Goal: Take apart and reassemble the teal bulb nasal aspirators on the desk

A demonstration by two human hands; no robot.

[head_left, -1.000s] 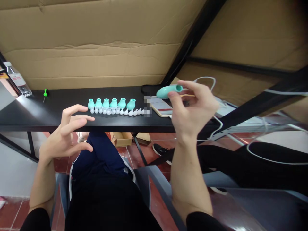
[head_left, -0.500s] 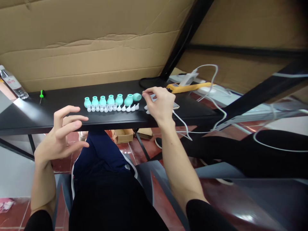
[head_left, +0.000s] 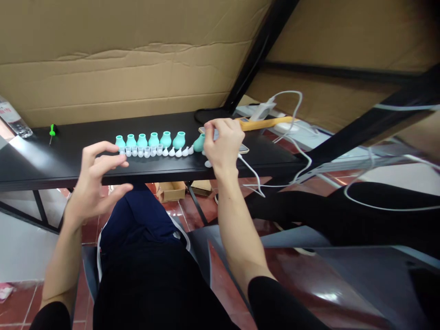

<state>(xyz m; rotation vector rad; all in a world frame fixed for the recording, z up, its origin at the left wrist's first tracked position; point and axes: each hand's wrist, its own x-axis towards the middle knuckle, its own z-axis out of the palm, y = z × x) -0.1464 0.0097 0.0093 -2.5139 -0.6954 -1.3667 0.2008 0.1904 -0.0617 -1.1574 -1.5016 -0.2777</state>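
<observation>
Several small teal bulb-shaped cups with open necks stand in a row on the black shelf. In front of them runs a line of small translucent white pieces, some cup-like, others with pointed tips. Beyond the row's right end, my right hand is closed at the rim of another teal bulb-shaped cup, partly covered by the fingers. My left hand is in front of the row's left end, fingers apart and holding nothing; its fingertips overlap the leftmost white pieces in view.
A phone with a white cable lies behind my right hand. A yellow-orange device and white cables are further right. A green-handled screwdriver and a water bottle are on the left. Cardboard backs the shelf.
The teal cup at my right hand has swung from lying sideways to more upright and lower, apart from the row. My left hand has come closer to the row's left end, still open.
</observation>
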